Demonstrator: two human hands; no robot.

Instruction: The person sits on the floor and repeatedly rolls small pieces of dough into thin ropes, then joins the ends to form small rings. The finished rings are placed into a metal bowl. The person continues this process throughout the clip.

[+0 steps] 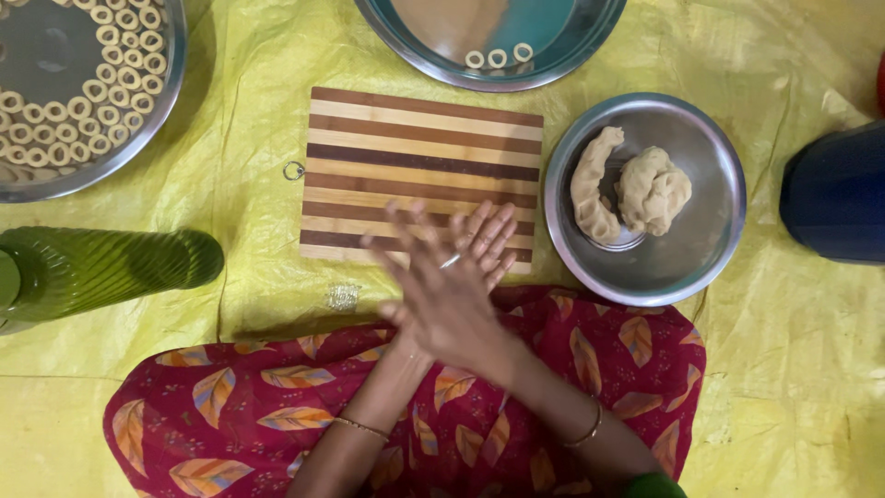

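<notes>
Over the near edge of the striped cutting board (419,175), my left hand (419,277) and right hand (475,254) press flat together, palms closed; anything between them is hidden. Dough lumps (650,189) sit in the steel bowl (687,267) just right.

A yellow plastic sheet (765,369) covers the floor. At the upper left sits a steel tray (157,111) full of small dough rings (101,88). A second steel plate (553,65) at the top holds three rings (498,57). To the right, a steel bowl (691,258) holds two lumps of dough (650,189). A green bottle (111,267) lies on its side at the left. A dark blue container (839,194) stands at the right edge.
</notes>
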